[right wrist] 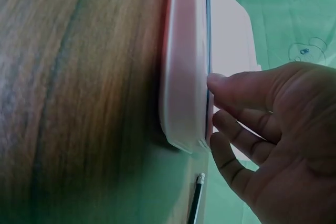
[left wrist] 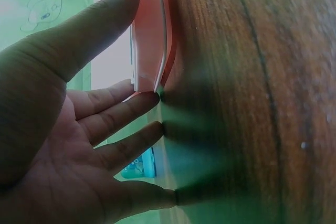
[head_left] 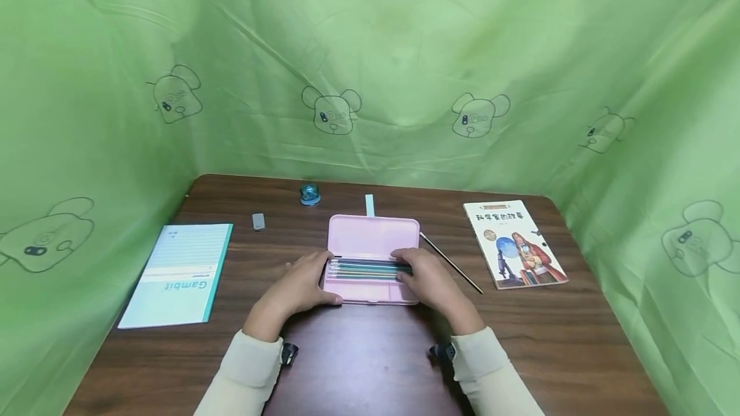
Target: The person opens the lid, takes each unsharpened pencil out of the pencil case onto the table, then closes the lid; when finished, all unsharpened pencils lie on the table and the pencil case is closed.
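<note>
A pink pencil case lies with its lid back, and a row of dark and green pencils fills its tray. My left hand rests at the case's left end, thumb on the near corner and straight fingers along the side; in the left wrist view two fingertips meet the end wall. Over the right end, my right hand holds thumb and bent fingers about the row of pencils. In the right wrist view its thumb touches a dark pencil at rim height, the index fingertip hidden behind.
A loose pencil lies right of the case, before a picture book. To the left are a notebook and a grey eraser. Behind stand a blue round container and a pale strip. Green cloth surrounds the table.
</note>
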The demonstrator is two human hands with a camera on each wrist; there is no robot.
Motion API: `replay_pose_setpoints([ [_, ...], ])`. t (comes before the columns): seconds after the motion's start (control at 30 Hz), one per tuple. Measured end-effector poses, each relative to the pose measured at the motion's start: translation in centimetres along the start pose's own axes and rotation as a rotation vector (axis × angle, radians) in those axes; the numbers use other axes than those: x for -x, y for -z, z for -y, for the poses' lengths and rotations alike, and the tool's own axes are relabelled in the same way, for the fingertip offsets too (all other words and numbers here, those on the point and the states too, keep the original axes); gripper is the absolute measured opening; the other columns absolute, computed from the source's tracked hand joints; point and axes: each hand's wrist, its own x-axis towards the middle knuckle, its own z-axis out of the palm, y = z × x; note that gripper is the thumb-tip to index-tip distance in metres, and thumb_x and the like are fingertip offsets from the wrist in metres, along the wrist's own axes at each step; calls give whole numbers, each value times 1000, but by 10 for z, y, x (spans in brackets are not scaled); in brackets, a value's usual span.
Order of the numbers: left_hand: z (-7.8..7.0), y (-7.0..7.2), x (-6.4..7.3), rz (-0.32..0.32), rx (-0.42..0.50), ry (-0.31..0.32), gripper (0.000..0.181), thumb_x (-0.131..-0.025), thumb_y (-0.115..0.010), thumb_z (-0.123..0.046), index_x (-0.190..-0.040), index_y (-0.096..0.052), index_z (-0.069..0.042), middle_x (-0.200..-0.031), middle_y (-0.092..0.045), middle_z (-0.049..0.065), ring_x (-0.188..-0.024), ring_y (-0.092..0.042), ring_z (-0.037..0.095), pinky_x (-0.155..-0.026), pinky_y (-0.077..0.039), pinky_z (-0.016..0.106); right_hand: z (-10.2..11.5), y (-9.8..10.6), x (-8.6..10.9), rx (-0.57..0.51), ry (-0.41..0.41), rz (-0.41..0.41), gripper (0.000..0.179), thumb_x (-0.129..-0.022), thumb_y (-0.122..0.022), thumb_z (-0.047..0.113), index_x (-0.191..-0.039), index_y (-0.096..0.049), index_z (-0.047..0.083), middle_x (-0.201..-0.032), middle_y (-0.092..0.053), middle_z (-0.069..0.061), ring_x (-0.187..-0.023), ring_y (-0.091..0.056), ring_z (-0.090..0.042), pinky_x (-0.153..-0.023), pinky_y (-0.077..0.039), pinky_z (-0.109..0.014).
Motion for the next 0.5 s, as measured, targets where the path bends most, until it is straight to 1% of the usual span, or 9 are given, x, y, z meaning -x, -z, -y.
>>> replay_pose_setpoints([
  [0.13,-2,-1,-1,-3,9,6,97,-79,-104,-34,-158,-56,-4,-160,-63,18,-152,-56,45,-120,-26,93,-1,-1,-1,2,39,-9,39,-96,-85,2,-135,-78,6,-135,-79,-12,-133,-72,-32,-116,-57,-52],
  [0.3,-4,1,-1,-12,6,8,97,-79,-105,-35,-158,-57,-4,-159,-64,18,-151,-57,45,-119,-25,93,-1,0,-1,1,80,-10,40,-94,-86,1,-133,-78,6,-130,-79,-12,-124,-75,-29,-109,-61,-50],
  [0.37,-4,1,0,-9,8,10,97,-79,-105,-35,-158,-57,-5,-159,-64,18,-151,-57,44,-119,-25,93,-1,1,-1,11,80,-4,39,-94,-86,1,-132,-78,7,-128,-80,-10,-121,-76,-27,-107,-62,-50],
  [0.5,-3,0,0,-8,12,12,98,-79,-105,-35,-158,-56,-5,-159,-64,17,-151,-57,44,-119,-24,94,1,1,-2,31,76,33,38,-95,-85,1,-132,-78,9,-128,-82,-10,-122,-77,-28,-109,-61,-51],
])
